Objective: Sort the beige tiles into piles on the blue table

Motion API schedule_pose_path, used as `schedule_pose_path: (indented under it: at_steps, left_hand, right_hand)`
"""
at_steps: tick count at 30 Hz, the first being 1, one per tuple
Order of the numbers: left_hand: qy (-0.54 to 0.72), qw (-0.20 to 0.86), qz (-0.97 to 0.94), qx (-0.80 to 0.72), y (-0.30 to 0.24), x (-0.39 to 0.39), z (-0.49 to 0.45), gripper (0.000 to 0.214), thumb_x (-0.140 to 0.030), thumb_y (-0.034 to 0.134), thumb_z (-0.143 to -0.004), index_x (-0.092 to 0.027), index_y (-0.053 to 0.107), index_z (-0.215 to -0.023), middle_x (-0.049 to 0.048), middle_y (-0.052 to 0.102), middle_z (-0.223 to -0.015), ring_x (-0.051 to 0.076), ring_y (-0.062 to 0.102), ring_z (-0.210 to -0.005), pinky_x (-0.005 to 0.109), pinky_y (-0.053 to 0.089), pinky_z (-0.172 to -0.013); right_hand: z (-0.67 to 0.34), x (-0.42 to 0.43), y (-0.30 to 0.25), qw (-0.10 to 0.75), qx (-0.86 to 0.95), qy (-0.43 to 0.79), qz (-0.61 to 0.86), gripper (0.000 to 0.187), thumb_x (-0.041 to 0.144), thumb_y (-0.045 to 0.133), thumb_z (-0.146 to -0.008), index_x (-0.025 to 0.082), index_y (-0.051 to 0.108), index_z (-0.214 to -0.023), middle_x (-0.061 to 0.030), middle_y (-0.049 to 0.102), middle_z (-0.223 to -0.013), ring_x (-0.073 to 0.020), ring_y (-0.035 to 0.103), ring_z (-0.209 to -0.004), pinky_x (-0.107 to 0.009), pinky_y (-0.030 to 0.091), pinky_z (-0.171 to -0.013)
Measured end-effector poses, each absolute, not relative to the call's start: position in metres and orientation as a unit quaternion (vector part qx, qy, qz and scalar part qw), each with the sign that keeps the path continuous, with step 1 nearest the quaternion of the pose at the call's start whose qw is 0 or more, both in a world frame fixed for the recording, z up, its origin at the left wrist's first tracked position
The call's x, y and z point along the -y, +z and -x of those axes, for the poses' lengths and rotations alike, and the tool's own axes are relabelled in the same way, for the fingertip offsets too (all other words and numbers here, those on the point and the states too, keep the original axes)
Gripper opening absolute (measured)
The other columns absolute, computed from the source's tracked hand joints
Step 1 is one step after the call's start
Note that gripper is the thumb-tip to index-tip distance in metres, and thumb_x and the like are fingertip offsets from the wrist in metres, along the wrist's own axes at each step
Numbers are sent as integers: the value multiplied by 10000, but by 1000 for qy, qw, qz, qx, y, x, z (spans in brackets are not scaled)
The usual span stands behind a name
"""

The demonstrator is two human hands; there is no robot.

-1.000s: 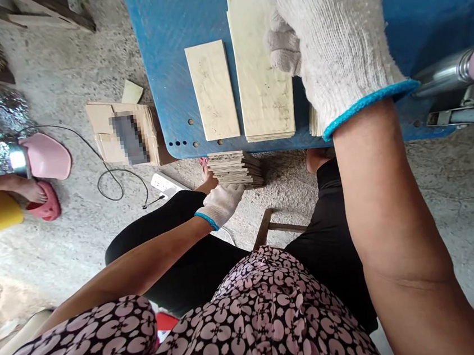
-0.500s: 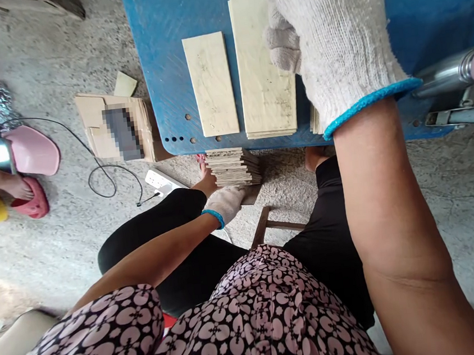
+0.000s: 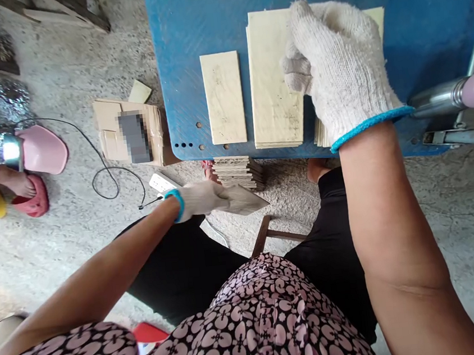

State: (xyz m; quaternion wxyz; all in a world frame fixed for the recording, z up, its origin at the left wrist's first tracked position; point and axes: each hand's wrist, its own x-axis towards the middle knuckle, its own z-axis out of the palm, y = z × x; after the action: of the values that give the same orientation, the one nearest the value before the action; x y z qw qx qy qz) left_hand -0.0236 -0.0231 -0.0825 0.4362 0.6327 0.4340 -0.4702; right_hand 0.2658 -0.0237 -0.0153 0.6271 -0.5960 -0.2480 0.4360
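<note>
- The slat (image 3: 243, 199) in the left hand (image 3: 199, 198) lies nearly level, its long axis running from 9 to 3 o'clock, its free end pointing toward 3 o'clock.
- The left hand, gloved, is closed on the slat's 9 o'clock end, below the blue table (image 3: 174, 65), over the floor.
- A floor stack (image 3: 239, 173) of like slats sits just at 12 o'clock of the held slat, under the table edge.
- The right hand (image 3: 339, 65), gloved, rests fingers curled on top of a table pile (image 3: 272, 89); whether it grips anything I cannot tell.
- That pile's long axis runs from 12 to 6 o'clock; a single slat (image 3: 224, 97) lies parallel just at its 9 o'clock, apart from both hands.
- A cardboard box (image 3: 109, 129) sits on the floor at 9 o'clock of the table; its contents are hidden.
</note>
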Motion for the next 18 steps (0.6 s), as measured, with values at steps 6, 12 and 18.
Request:
schedule_pose_path:
  at_steps: [6, 12, 18]
  left_hand:
    - [-294, 591, -567, -493, -12, -43, 61, 353, -475, 688, -685, -143, 706, -801, 27, 680, -779, 179, 612, -732, 268, 529, -658]
    - [-236, 508, -710, -425, 13, -121, 80, 698, -583, 230, -893, -129, 749, -782, 51, 758, -909, 131, 644, -1033, 296, 402, -1010]
    - [-262, 501, -676, -473, 36, -161, 15, 742, -82, -20, -821, 8, 715, -782, 79, 743, -789, 85, 655, -1010, 269, 374, -1055]
  right_hand:
    - [-267, 24, -15, 615, 179, 462, 614, 169, 250, 587, -930, 197, 569, -770, 12, 532, -654, -93, 533, -561, -227, 458, -513]
    - [-266, 23, -20, 615, 174, 460, 617, 142, 239, 618, -906, 183, 576, -782, 4, 546, -646, -115, 562, -588, -238, 457, -520]
    - [-248, 27, -33, 550, 242, 468, 648, 225, 430, 648, -863, 205, 642, -851, -10, 631, -752, -144, 625, -679, -275, 534, -592]
